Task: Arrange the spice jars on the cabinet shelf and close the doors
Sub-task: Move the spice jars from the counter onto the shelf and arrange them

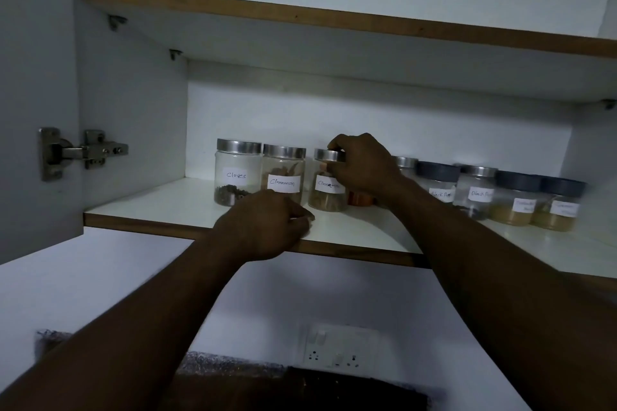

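- On the lower cabinet shelf (187,207), a row of spice jars stands from the left side towards the right.
- At the left end stands the Cloves jar (237,173), with the first Cinnamon jar (283,173) just beside it; both have silver lids.
- Next in the row is the second Cinnamon jar (329,190), a small gap away from the first, upright on the shelf.
- The right hand (364,163) grips this jar from above, its fingers and thumb curled round the silver lid.
- The left hand (267,227) rests on the shelf's front edge, just in front of the first Cinnamon jar, with its fingers curled under and nothing seen in them.
- Beyond the right wrist stand two Black Pepper jars (477,190), then two dark-lidded jars (516,198) of yellowish powder; their labels are too blurred to read.
- At far left the door hinge (83,152) shows the cabinet door standing open.
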`<state>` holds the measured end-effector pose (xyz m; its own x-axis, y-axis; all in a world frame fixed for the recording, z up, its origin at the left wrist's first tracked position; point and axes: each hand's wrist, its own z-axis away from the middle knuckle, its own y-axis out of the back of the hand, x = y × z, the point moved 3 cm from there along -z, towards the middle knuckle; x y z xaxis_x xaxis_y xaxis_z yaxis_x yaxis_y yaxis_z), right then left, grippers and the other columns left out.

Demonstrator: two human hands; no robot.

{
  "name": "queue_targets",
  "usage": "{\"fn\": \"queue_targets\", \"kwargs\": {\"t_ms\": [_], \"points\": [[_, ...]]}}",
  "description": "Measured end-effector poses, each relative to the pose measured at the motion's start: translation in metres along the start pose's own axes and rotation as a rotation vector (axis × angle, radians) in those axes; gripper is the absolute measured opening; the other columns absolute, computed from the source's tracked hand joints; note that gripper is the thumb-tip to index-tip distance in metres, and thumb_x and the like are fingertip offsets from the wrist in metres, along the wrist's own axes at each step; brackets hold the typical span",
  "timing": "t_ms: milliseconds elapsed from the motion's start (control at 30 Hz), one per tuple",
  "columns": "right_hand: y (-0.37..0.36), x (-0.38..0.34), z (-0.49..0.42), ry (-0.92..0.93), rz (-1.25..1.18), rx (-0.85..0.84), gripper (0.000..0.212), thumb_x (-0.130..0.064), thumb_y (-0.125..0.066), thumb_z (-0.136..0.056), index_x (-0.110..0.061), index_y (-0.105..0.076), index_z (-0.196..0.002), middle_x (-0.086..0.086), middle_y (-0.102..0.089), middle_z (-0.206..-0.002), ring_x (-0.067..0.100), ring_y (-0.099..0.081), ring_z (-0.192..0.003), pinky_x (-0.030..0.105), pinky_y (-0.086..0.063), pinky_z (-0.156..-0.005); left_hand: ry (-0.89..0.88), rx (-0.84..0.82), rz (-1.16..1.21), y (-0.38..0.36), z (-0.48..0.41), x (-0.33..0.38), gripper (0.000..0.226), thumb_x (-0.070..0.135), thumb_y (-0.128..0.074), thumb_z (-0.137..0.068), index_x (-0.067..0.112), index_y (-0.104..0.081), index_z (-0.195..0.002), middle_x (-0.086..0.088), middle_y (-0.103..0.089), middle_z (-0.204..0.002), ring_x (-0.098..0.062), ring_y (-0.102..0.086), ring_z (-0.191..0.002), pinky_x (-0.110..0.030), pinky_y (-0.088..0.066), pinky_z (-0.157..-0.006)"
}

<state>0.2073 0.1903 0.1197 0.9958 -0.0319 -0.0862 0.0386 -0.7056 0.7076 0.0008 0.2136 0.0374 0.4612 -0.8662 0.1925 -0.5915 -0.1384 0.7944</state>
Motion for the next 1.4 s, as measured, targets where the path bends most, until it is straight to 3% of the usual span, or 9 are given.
{"fn": "queue_targets", "kwargs": {"t_ms": [300,600,733,900,967,1067,1133,1267,1400], "points": [[-0.017,0.001,-0.021,-0.029,0.049,-0.063,0.040,-0.025,-0.066,-0.089,-0.018,-0.064,-0.129,0.013,-0.068,-0.118,0.029,-0.067,-0.102,0.044,-0.059,-0.082,-0.051,0.040,-0.030,-0.004,-0.002,-0.004,0.035,0.044,-0.048,-0.099,0.033,-0.075,-0.117,0.010,-0.073,-0.117,-0.009,-0.063,-0.094,-0.022,-0.039,-0.069],[-0.034,-0.005,-0.037,-0.025,0.194,-0.102,0.029,-0.016,-0.063,-0.090,-0.013,-0.067,-0.118,0.011,-0.072,-0.112,0.033,-0.064,-0.105,0.038,-0.053,-0.082,-0.020,0.061,0.019,-0.004,-0.001,-0.003,0.033,0.047,-0.050,-0.097,0.032,-0.078,-0.109,0.011,-0.074,-0.091,-0.006,-0.061,-0.076,-0.018,-0.038,-0.059],[-0.039,-0.008,-0.042,-0.033,0.215,-0.094,0.019,-0.015,-0.063,-0.088,-0.011,-0.066,-0.106,0.010,-0.071,-0.105,0.032,-0.065,-0.099,0.037,-0.052,-0.077,-0.006,0.042,0.010,-0.002,0.001,-0.003,0.035,0.047,-0.050,-0.097,0.028,-0.079,-0.099,0.008,-0.075,-0.086,-0.006,-0.063,-0.074,-0.023,-0.049,-0.065],[-0.033,-0.011,-0.034,-0.007,0.185,-0.121,0.063,-0.019,-0.065,-0.091,-0.006,-0.045,-0.149,0.014,-0.045,-0.156,0.035,-0.049,-0.137,0.044,-0.046,-0.108,0.004,0.085,0.016,0.003,0.006,0.001,0.035,0.046,-0.054,-0.097,0.023,-0.075,-0.081,0.009,-0.069,-0.073,-0.007,-0.062,-0.070,-0.026,-0.050,-0.066],[-0.022,-0.018,-0.028,0.023,0.106,-0.017,0.065,-0.022,-0.064,-0.094,-0.009,-0.041,-0.154,0.011,-0.041,-0.160,0.032,-0.044,-0.143,0.045,-0.041,-0.114,0.041,0.124,0.024,0.007,0.011,0.000,0.035,0.049,-0.056,-0.095,0.024,-0.078,-0.085,0.009,-0.070,-0.073,-0.007,-0.063,-0.071,-0.026,-0.053,-0.069],[-0.001,-0.037,-0.020,0.047,-0.139,0.175,0.045,-0.027,-0.062,-0.099,-0.018,-0.057,-0.143,0.002,-0.058,-0.147,0.022,-0.057,-0.130,0.044,-0.047,-0.109,0.104,0.171,-0.060,0.012,0.021,-0.012,0.040,0.053,-0.051,-0.096,0.024,-0.078,-0.087,0.007,-0.071,-0.075,-0.008,-0.063,-0.073,-0.029,-0.055,-0.074],[0.007,-0.056,-0.015,0.108,-0.238,0.150,0.037,-0.035,-0.061,-0.100,-0.022,-0.064,-0.134,-0.003,-0.067,-0.134,0.015,-0.065,-0.115,0.041,-0.052,-0.100,0.120,0.174,-0.094,0.014,0.026,-0.019,0.043,0.053,-0.047,-0.097,0.025,-0.078,-0.088,0.007,-0.070,-0.077,-0.007,-0.061,-0.072,-0.026,-0.051,-0.069],[0.002,-0.085,-0.011,0.191,-0.018,-0.077,0.040,-0.046,-0.070,-0.089,-0.028,-0.068,-0.125,-0.006,-0.070,-0.124,0.016,-0.065,-0.109,0.037,-0.053,-0.090,0.022,0.143,-0.186,0.015,0.025,-0.022,0.038,0.045,-0.045,-0.100,0.024,-0.077,-0.095,0.004,-0.073,-0.087,-0.014,-0.064,-0.079,-0.028,-0.050,-0.076],[-0.006,-0.088,-0.015,0.165,0.100,-0.085,0.039,-0.039,-0.074,-0.084,-0.029,-0.066,-0.121,-0.005,-0.070,-0.117,0.022,-0.064,-0.105,0.039,-0.054,-0.086,-0.321,0.184,-0.446,0.011,0.028,-0.016,0.020,0.023,-0.062,-0.095,0.014,-0.071,-0.079,-0.004,-0.071,-0.075,-0.023,-0.066,-0.065,-0.037,-0.057,-0.069]]}}
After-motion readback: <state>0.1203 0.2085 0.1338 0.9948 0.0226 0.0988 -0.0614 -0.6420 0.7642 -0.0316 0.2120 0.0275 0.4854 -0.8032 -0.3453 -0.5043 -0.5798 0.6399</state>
